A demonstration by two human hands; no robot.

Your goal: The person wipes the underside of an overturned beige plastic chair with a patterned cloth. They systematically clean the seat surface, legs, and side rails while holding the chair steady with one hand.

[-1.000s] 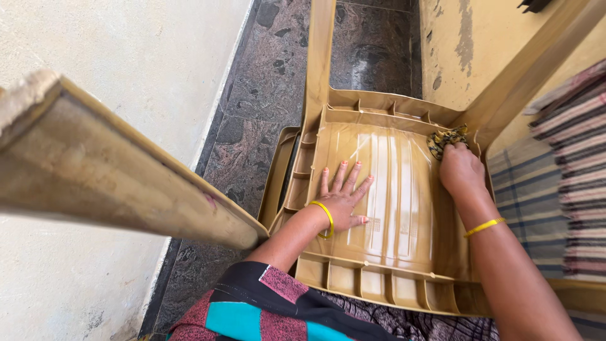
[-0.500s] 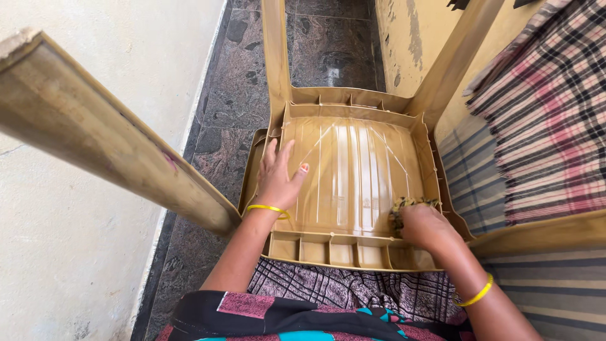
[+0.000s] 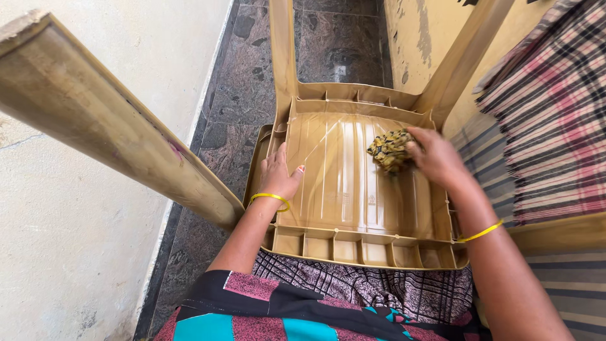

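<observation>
Head view: right hand [image 3: 435, 158] has its fingers bunched round a rag [image 3: 389, 150], mid-wipe on the upturned chair [image 3: 353, 189] underside, far-right part. Left hand [image 3: 278, 177] lies flat, fingers together, at the chair's left edge. Near ribs look like they're up next.

Upturned plastic chair [image 3: 353, 183] on stone floor [image 3: 246, 107]

The upturned plastic chair [image 3: 353, 183] is showing a glossy, ribbed tan underside, its nearest leg [image 3: 107, 120] looking scuffed and matt. The patterned cloth rag [image 3: 388, 150] is looking soft and crumpled. The stone floor [image 3: 246, 82] is gleaming, polished and mottled.
</observation>
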